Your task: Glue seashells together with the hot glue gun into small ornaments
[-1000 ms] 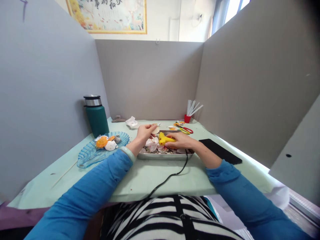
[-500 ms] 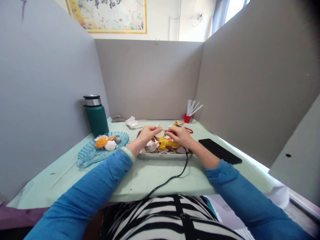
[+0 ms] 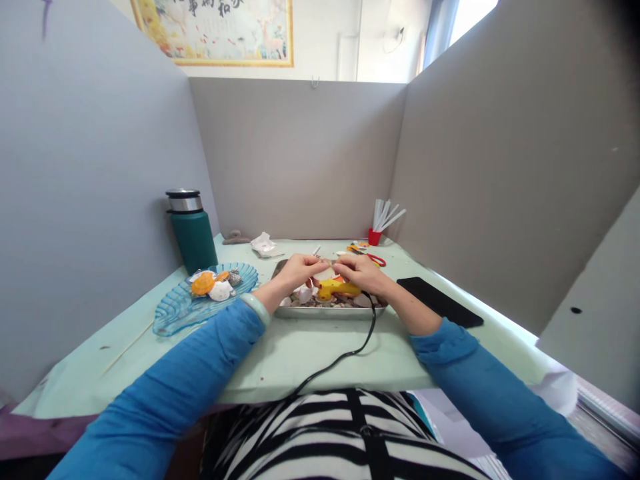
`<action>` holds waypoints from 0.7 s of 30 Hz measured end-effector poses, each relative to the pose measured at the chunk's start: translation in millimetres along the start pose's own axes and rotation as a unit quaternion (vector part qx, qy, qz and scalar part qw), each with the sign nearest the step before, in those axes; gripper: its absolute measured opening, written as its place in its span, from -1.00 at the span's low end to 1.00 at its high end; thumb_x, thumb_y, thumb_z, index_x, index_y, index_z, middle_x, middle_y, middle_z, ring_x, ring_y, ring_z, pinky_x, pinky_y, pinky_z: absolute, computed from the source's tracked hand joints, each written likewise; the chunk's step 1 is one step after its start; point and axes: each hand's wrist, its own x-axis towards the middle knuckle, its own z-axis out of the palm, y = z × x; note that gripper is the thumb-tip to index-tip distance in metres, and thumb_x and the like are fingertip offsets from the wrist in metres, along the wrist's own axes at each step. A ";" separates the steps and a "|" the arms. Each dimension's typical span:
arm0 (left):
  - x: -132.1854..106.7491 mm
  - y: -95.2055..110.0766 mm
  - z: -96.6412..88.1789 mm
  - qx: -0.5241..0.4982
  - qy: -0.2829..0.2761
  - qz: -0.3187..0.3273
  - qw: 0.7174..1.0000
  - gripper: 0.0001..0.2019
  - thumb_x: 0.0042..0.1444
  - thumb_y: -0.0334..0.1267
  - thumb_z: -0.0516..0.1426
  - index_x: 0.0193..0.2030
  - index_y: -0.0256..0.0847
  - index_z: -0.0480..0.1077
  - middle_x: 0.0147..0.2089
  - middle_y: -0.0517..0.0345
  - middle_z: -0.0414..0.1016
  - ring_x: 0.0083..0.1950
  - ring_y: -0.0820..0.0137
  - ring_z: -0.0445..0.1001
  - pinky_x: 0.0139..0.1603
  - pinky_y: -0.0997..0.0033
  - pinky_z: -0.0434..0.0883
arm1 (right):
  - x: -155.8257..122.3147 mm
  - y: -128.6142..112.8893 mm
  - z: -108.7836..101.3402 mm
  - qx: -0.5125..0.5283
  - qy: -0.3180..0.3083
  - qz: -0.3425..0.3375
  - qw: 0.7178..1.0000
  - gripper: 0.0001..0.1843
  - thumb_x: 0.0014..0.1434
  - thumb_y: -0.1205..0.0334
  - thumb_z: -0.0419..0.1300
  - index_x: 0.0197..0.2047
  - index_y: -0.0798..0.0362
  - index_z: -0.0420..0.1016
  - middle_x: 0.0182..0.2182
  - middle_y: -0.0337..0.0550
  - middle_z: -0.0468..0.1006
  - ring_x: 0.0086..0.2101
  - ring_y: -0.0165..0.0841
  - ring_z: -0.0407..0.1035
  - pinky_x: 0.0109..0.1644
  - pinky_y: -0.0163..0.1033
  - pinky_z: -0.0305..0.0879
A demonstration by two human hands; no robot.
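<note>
My left hand and my right hand meet above a metal tray of shells. Between their fingertips is a pale, flat seashell, with the thumb and fingers of my left hand pinching its left side. The fingers of my right hand are closed at its other edge; whether they grip the shell or something small on it, I cannot make out. Just below the hands, a yellow glue gun lies across the tray on the shells. Its black cord trails over the front table edge.
On the left stand a green bottle and a blue shell-shaped dish holding orange and white shells. A thin stick lies nearby. Behind are crumpled tissue, scissors and a red cup of white sticks. A black slab lies right.
My right hand has moved slightly left, so the fingertips of both hands are closer together. The pale shell has tilted and sits a little lower. The glue gun appears to have shifted slightly.
</note>
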 end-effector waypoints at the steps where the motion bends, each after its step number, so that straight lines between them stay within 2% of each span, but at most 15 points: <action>1: -0.3 0.1 -0.1 0.001 -0.001 -0.003 1.000 -0.63 -0.08 0.01 0.13 -0.39 -0.34 0.44 -0.50 0.17 0.36 -0.59 0.55 0.35 -0.67 0.63 0.19 | -0.2 -0.5 -0.9 0.005 -0.009 0.004 1.000 -0.69 0.14 0.15 -0.04 -0.56 0.10 0.27 -0.62 -0.30 0.27 -0.54 -0.50 0.11 -0.42 -0.37 0.00; 12: -3.5 2.7 -1.2 -0.017 -0.061 -0.007 0.998 -0.61 -0.10 0.04 0.13 -0.38 -0.33 0.46 -0.48 0.14 0.40 -0.57 0.55 0.32 -0.58 0.57 0.25 | -3.1 -4.6 -13.7 0.029 -0.082 -0.012 0.996 -0.69 0.11 0.12 -0.03 -0.57 0.10 0.24 -0.63 -0.32 0.21 -0.53 -0.50 0.08 -0.44 -0.37 -0.01; 17: -7.2 6.4 -1.7 -0.005 -0.069 -0.008 0.998 -0.60 -0.09 0.04 0.12 -0.35 -0.32 0.46 -0.60 0.23 0.30 -0.66 0.60 0.25 -0.65 0.60 0.14 | -4.0 -1.8 -14.5 0.047 -0.099 -0.004 0.994 -0.70 0.11 0.11 -0.03 -0.55 0.10 0.25 -0.63 -0.33 0.18 -0.56 -0.52 0.05 -0.49 -0.37 -0.04; 21: -6.5 5.4 -1.6 -0.009 -0.084 -0.002 0.996 -0.59 -0.08 0.05 0.12 -0.33 -0.33 0.45 -0.58 0.22 0.31 -0.67 0.60 0.25 -0.66 0.60 0.12 | -4.4 -1.1 -15.3 0.059 -0.112 0.000 0.992 -0.70 0.09 0.11 -0.02 -0.56 0.10 0.24 -0.63 -0.33 0.17 -0.58 -0.53 0.03 -0.52 -0.38 -0.06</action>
